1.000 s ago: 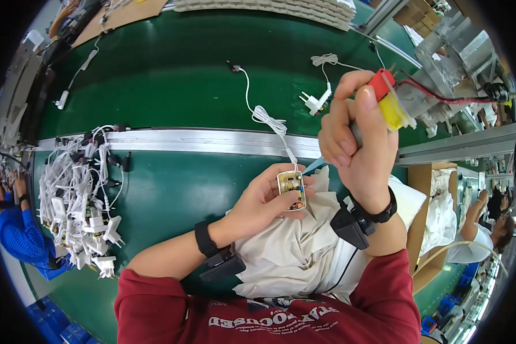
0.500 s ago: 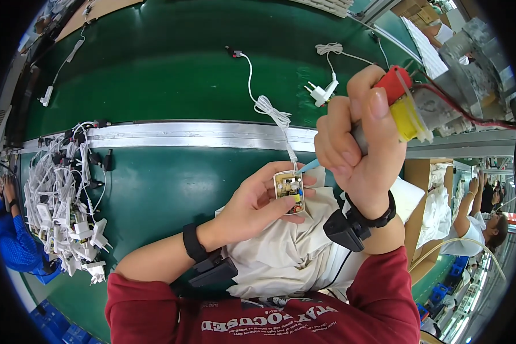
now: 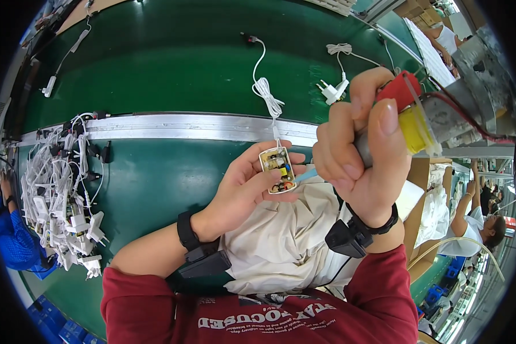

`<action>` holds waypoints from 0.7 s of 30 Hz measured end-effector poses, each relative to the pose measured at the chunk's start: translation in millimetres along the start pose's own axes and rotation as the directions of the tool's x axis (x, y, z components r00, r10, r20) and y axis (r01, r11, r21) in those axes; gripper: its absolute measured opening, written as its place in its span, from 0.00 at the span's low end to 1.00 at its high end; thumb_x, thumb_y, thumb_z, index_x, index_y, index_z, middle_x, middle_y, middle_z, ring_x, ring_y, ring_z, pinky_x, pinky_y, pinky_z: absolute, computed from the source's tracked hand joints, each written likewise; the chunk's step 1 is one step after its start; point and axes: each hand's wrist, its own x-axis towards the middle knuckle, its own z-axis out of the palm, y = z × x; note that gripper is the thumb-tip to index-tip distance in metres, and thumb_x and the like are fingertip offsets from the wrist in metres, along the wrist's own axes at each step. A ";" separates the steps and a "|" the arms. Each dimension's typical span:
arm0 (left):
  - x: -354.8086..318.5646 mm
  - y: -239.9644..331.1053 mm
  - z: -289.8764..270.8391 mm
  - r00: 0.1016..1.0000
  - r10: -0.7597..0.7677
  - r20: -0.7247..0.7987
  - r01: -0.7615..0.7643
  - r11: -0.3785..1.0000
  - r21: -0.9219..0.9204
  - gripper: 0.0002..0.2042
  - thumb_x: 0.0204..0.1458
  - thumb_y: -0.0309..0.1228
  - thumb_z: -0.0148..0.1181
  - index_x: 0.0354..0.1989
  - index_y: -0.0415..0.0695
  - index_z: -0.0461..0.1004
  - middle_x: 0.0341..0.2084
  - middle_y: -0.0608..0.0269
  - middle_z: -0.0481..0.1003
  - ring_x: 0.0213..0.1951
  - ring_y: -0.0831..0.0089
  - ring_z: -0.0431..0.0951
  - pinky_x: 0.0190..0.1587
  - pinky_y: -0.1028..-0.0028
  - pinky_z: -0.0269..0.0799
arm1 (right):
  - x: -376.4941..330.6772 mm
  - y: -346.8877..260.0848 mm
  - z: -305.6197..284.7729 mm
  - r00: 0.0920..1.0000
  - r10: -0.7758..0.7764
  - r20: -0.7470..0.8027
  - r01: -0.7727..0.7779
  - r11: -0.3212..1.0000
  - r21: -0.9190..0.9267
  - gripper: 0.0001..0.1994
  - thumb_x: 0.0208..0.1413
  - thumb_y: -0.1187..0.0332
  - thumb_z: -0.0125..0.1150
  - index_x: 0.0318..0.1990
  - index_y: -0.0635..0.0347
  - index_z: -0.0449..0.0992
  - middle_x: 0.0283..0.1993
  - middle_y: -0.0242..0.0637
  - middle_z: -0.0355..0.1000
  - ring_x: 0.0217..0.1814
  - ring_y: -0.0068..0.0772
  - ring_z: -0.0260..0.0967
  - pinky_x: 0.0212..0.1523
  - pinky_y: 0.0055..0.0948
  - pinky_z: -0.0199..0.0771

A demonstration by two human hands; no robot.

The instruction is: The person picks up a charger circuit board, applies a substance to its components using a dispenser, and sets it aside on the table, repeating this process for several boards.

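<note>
My left hand [image 3: 249, 183] is closed around an open power adapter [image 3: 276, 186], its thumb over the face. The adapter's white shell lies open, showing a circuit board with small yellow, blue and orange parts. A white coiled cord [image 3: 268, 97] runs from its far end across the metal rail. My right hand [image 3: 361, 149] grips a dispensing gun [image 3: 418, 127] with a grey barrel, a yellow ring and a red piece on top. Its light blue tapered nozzle [image 3: 307, 175] points at the adapter's near right edge; whether it touches, I cannot tell.
A heap of white adapters with cords [image 3: 69, 206] lies at the left on the green table. Beyond the metal rail [image 3: 172, 127] a white plug adapter [image 3: 333, 90] rests on green surface. White cloth [image 3: 281, 241] covers my lap. A cardboard box [image 3: 421, 195] stands right; co-workers sit at both sides.
My left hand has shifted the adapter left and away from me. The nozzle, earlier by the cord end, now points at the near right edge of the adapter.
</note>
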 end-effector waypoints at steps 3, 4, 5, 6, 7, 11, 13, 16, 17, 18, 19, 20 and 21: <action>0.9 -0.3 -0.9 1.000 0.008 0.007 -0.008 1.000 -0.010 0.19 0.58 0.21 0.42 0.59 0.42 0.57 0.53 0.53 0.67 0.55 0.64 0.69 0.49 0.64 0.76 | 1.3 0.6 -3.3 1.000 0.014 0.001 -0.014 1.000 -0.014 0.15 0.64 0.52 0.39 0.35 0.54 0.55 0.11 0.24 0.50 0.09 0.13 0.41 0.09 0.17 0.43; 0.9 -0.1 -1.0 1.000 0.008 0.006 -0.008 1.000 -0.013 0.19 0.58 0.21 0.42 0.59 0.42 0.57 0.53 0.53 0.67 0.55 0.64 0.69 0.49 0.64 0.76 | 1.5 1.0 -3.9 1.000 0.017 0.001 -0.017 1.000 -0.018 0.15 0.64 0.51 0.39 0.35 0.54 0.55 0.11 0.24 0.50 0.09 0.13 0.41 0.09 0.17 0.43; 0.4 -0.2 -1.2 1.000 0.008 0.006 -0.008 1.000 -0.014 0.19 0.58 0.21 0.42 0.59 0.42 0.57 0.53 0.53 0.67 0.55 0.64 0.69 0.49 0.64 0.76 | 1.3 1.4 -4.3 1.000 0.020 0.002 -0.020 1.000 -0.023 0.15 0.64 0.51 0.40 0.35 0.53 0.54 0.11 0.24 0.50 0.09 0.13 0.41 0.09 0.17 0.43; 0.2 -0.2 -1.3 1.000 0.009 0.006 -0.008 1.000 -0.016 0.19 0.58 0.21 0.42 0.59 0.41 0.57 0.53 0.53 0.67 0.55 0.64 0.69 0.49 0.64 0.76 | 0.9 1.8 -4.3 1.000 0.014 0.009 -0.013 1.000 -0.023 0.16 0.64 0.51 0.39 0.35 0.54 0.55 0.11 0.24 0.50 0.09 0.13 0.41 0.10 0.17 0.43; 0.3 -0.1 -1.5 1.000 0.009 0.004 -0.009 1.000 -0.018 0.19 0.58 0.21 0.42 0.59 0.41 0.57 0.53 0.53 0.67 0.55 0.64 0.69 0.49 0.64 0.76 | 0.6 2.2 -4.4 1.000 0.007 0.016 -0.007 1.000 -0.023 0.16 0.64 0.51 0.39 0.36 0.54 0.55 0.11 0.24 0.50 0.09 0.14 0.42 0.10 0.17 0.43; 1.1 -0.7 -1.7 1.000 0.008 0.008 -0.007 0.999 -0.042 0.19 0.58 0.22 0.43 0.59 0.41 0.57 0.53 0.53 0.67 0.55 0.64 0.69 0.49 0.64 0.76 | 1.2 -1.0 -4.3 0.999 -0.010 0.035 0.013 0.996 -0.087 0.17 0.64 0.49 0.39 0.38 0.55 0.56 0.11 0.24 0.50 0.09 0.14 0.42 0.10 0.17 0.44; 0.7 -0.5 -2.6 1.000 0.005 0.026 -0.004 0.999 -0.044 0.19 0.59 0.23 0.42 0.60 0.41 0.56 0.54 0.52 0.66 0.56 0.64 0.68 0.50 0.63 0.75 | 1.2 -2.5 -3.3 0.999 -0.014 0.043 0.019 0.993 -0.117 0.18 0.64 0.49 0.39 0.38 0.55 0.56 0.12 0.24 0.50 0.09 0.14 0.42 0.10 0.17 0.44; 3.2 -2.9 -3.2 0.998 0.000 0.064 0.007 0.994 -0.105 0.19 0.60 0.26 0.41 0.61 0.41 0.55 0.55 0.52 0.64 0.57 0.64 0.67 0.52 0.62 0.73 | -1.2 -2.0 -2.3 0.999 -0.009 0.031 0.013 0.993 -0.115 0.18 0.64 0.48 0.38 0.39 0.55 0.56 0.12 0.24 0.50 0.09 0.15 0.43 0.10 0.17 0.45; 3.5 -3.1 -2.8 0.996 -0.001 0.089 0.015 0.987 -0.158 0.19 0.61 0.27 0.41 0.61 0.42 0.54 0.56 0.52 0.63 0.58 0.63 0.66 0.53 0.61 0.72 | -1.3 -1.4 -2.3 0.999 -0.009 0.031 0.013 0.994 -0.111 0.18 0.64 0.48 0.38 0.40 0.56 0.56 0.12 0.24 0.50 0.09 0.15 0.43 0.10 0.17 0.45; 3.3 -3.2 -2.9 0.993 -0.001 0.114 0.025 0.977 -0.211 0.20 0.61 0.28 0.40 0.62 0.42 0.53 0.56 0.52 0.63 0.58 0.63 0.65 0.54 0.60 0.71 | -2.3 2.1 -4.6 0.996 -0.027 0.088 0.037 0.994 -0.105 0.19 0.64 0.48 0.38 0.39 0.56 0.56 0.12 0.24 0.50 0.09 0.15 0.43 0.11 0.17 0.45; 2.5 -3.1 -3.6 0.994 0.002 0.111 0.022 0.977 -0.212 0.20 0.61 0.28 0.40 0.62 0.42 0.53 0.56 0.52 0.63 0.58 0.63 0.65 0.54 0.60 0.71 | -3.4 5.9 -6.9 0.989 -0.046 0.144 0.060 0.994 -0.097 0.19 0.64 0.48 0.38 0.39 0.56 0.56 0.12 0.25 0.50 0.09 0.15 0.44 0.11 0.17 0.45; 2.3 -3.0 -3.8 0.991 -0.001 0.135 0.031 0.975 -0.221 0.20 0.62 0.29 0.40 0.62 0.42 0.53 0.57 0.52 0.62 0.59 0.63 0.64 0.55 0.59 0.70 | -4.2 7.1 -6.8 0.984 -0.054 0.171 0.071 0.993 -0.094 0.19 0.64 0.48 0.38 0.39 0.56 0.56 0.12 0.25 0.51 0.09 0.15 0.44 0.11 0.17 0.46; 1.9 -3.1 -4.2 0.987 -0.003 0.159 0.040 0.972 -0.229 0.20 0.62 0.29 0.39 0.62 0.42 0.52 0.58 0.52 0.61 0.59 0.63 0.63 0.55 0.59 0.69 | -5.1 8.4 -6.6 0.978 -0.063 0.199 0.082 0.993 -0.091 0.19 0.64 0.48 0.38 0.39 0.56 0.56 0.12 0.25 0.51 0.09 0.15 0.44 0.11 0.17 0.46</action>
